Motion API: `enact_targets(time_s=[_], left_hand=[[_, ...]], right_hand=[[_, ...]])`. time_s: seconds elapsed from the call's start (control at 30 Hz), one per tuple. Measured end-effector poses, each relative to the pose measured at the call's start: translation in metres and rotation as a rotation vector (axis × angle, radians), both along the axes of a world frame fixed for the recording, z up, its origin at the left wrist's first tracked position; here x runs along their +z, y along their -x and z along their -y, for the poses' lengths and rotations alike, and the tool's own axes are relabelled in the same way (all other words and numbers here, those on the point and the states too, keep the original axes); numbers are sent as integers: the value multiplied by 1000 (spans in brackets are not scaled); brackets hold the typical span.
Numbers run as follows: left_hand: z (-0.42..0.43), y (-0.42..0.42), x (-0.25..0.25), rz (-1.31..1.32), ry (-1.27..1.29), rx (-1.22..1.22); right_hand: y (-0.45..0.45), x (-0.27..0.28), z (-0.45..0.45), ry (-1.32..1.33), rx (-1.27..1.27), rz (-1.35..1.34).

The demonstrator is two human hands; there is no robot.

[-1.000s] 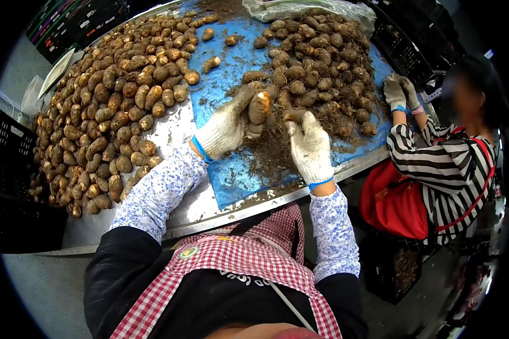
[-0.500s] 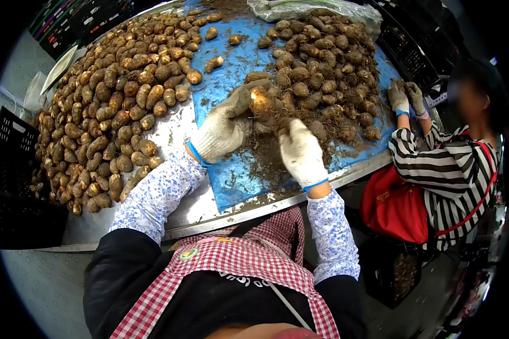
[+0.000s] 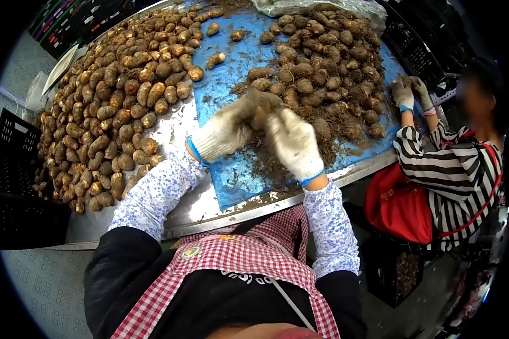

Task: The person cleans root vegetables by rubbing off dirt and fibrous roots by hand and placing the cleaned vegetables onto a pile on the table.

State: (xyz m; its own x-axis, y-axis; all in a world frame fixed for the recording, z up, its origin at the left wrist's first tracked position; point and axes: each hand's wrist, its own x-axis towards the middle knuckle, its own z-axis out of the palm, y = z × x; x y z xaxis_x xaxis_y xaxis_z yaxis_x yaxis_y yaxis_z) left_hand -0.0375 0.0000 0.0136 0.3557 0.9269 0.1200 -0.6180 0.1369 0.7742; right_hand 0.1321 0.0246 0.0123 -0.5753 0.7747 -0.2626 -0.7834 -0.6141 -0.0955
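My left hand [image 3: 227, 127], in a soiled white knit glove, is closed around a brown taro corm [image 3: 259, 118] above the blue sheet. Only a small part of that corm shows between the gloves. My right hand [image 3: 294, 141], gloved too, is pressed up against it with curled fingers; what they pinch is hidden. Just beyond the hands lies a heap of hairy, soil-covered taro [image 3: 322, 73]. Loose roots and dirt [image 3: 271, 164] are scattered on the sheet beneath my hands. To the left, a large pile of cleaner taro [image 3: 119, 107] covers the metal tabletop.
The blue sheet [image 3: 229, 186] covers the table's middle and right. A clear plastic bag [image 3: 322, 7] lies at the back. Black crates stand at left [image 3: 14, 152] and right [image 3: 413, 45]. A co-worker's gloved hands [image 3: 407, 93] rest at the right edge, beside a red bag [image 3: 398, 198].
My right hand has moved left and up against the taro in my left hand. The pale end of that taro, visible before, is now covered. My left hand has barely moved.
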Motion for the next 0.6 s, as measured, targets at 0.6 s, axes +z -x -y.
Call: enact_targets(time_s=[0.6], left_hand=[[7,-11,17,-619,-333,291]], right_hand=[[-2,2,11,-1202,-543,1007]])
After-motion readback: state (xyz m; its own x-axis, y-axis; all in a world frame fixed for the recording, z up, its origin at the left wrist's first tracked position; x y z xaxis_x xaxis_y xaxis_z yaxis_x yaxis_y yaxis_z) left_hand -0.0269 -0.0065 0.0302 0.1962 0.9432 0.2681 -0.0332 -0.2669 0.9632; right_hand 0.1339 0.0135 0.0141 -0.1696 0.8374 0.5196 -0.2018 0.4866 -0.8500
